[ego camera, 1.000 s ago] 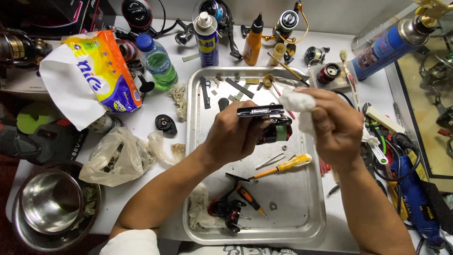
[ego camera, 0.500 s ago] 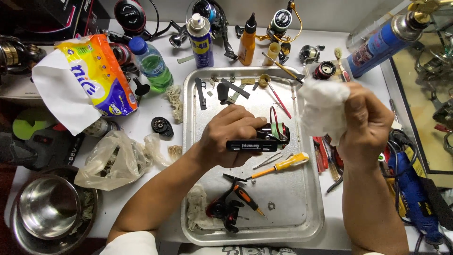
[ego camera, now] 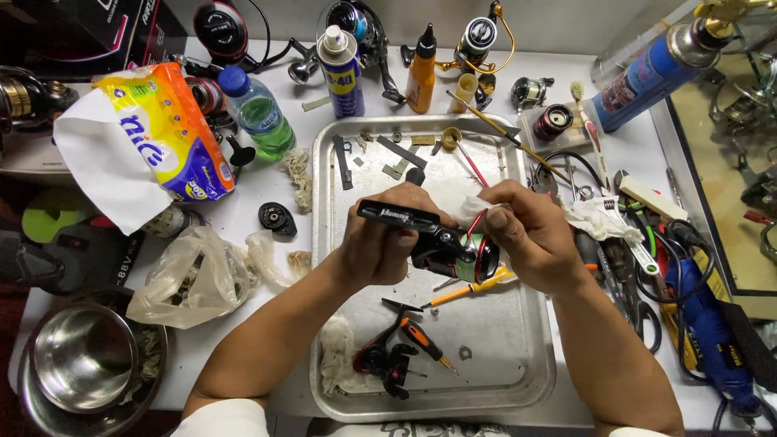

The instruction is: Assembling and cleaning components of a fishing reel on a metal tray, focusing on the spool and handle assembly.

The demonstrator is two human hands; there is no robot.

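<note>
My left hand grips a black fishing reel by its body, holding it above a metal tray. My right hand presses a wad of white tissue against the reel's spool end. Under the reel lies a yellow-handled screwdriver. Nearer to me on the tray are an orange-and-black screwdriver, a black-and-red reel handle part and a crumpled rag.
Spray cans, an orange bottle, a green water bottle and other reels stand at the back. A tissue pack, plastic bag and steel bowl sit left. Tools, a used tissue and a blue rotary tool crowd the right.
My right hand, raised at the right with the tissue before, has come down and left onto the reel. My left hand has kept hold of the reel over the tray.
</note>
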